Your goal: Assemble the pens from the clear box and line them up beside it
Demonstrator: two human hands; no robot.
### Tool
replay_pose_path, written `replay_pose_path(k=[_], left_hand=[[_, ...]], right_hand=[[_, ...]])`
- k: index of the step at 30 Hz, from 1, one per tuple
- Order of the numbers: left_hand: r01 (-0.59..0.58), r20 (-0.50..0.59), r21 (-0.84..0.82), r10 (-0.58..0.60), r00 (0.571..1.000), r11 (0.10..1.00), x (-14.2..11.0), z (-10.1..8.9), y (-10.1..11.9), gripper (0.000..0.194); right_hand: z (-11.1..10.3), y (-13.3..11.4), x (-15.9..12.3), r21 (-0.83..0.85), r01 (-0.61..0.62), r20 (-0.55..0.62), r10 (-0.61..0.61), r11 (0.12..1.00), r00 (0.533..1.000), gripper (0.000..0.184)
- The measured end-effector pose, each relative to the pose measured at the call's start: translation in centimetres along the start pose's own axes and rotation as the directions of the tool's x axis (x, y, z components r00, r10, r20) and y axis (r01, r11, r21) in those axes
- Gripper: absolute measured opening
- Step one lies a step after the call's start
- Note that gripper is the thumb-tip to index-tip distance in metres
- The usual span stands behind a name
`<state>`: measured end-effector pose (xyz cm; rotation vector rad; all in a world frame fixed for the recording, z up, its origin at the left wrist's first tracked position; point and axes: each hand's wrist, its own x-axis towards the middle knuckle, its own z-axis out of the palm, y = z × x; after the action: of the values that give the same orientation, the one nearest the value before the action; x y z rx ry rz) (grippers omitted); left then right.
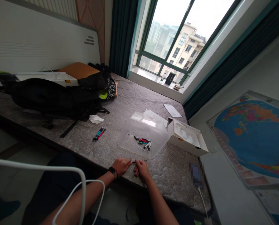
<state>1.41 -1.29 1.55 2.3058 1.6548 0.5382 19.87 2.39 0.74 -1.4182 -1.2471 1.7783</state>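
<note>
Nearest: white cable looped across the lower left, over the L forearm. L hand, black wristband on its wrist, and R hand are close together at the mattress edge, fingers curled and pinching a slim dark pen-shaped piece w/ a metal end, held between them just above the mattress. Exact finger contact is partly hidden.

Just ahead: transparent plastic tray or lid w/ a small heap of black, red and teal pen parts inside. To its L, a bundle of teal/red pens; to its R, an open white box w/ a small orange label, text unreadable. Blurred phone near the R edge, white lead attached.

Farther: tissue, white paper, black backpack, window. World map on wall, small print unreadable.
</note>
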Motion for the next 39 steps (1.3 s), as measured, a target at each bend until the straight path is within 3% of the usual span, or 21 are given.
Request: replay_pose_path(k=[4, 9, 14, 18, 29, 32, 39], left_hand=[[-0.003, 0.002, 0.005, 0.003, 1.000, 1.000, 0.0, -0.2, 0.1, 0.042], [-0.012, 0.013, 0.008, 0.012, 1.000, 1.000, 0.0, -0.1, 0.0, 0.040], [-0.024, 0.009, -0.005, 0.024, 1.000, 1.000, 0.0, -0.1, 0.0, 0.037], [-0.028, 0.013, 0.003, 0.028, 1.000, 1.000, 0.0, -0.2, 0.0, 0.038], [-0.053, -0.008, 0.014, 0.053, 0.999, 0.998, -0.1, -0.2, 0.0, 0.037], [-0.065, -0.004, 0.015, 0.065, 0.998, 0.998, -0.1, -0.3, 0.1, 0.036], [-0.047, -0.002, 0.011, 0.047, 0.999, 0.999, -0.1, -0.4, 0.2, 0.035]], right_hand=[[-0.2, -0.2, -0.5, 0.109, 0.037, 0.014, -0.039, 0.993, 0.999, 0.059], [-0.3, -0.1, -0.8, 0.062, 0.021, 0.016, -0.022, 0.998, 1.000, 0.047], [-0.3, -0.1, -1.0, 0.162, 0.035, 0.024, -0.039, 0.986, 0.999, 0.052], [-0.2, 0.0, -1.0, 0.076, 0.023, 0.013, -0.024, 0.997, 1.000, 0.049], [0.1, 0.0, -1.2, 0.174, 0.094, -0.028, -0.090, 0.980, 0.996, 0.057], [0.2, 0.1, -1.1, 0.144, 0.066, -0.023, -0.063, 0.987, 0.998, 0.049], [0.1, 0.5, -1.5, 0.263, 0.164, -0.157, -0.126, 0.951, 0.980, 0.045]])
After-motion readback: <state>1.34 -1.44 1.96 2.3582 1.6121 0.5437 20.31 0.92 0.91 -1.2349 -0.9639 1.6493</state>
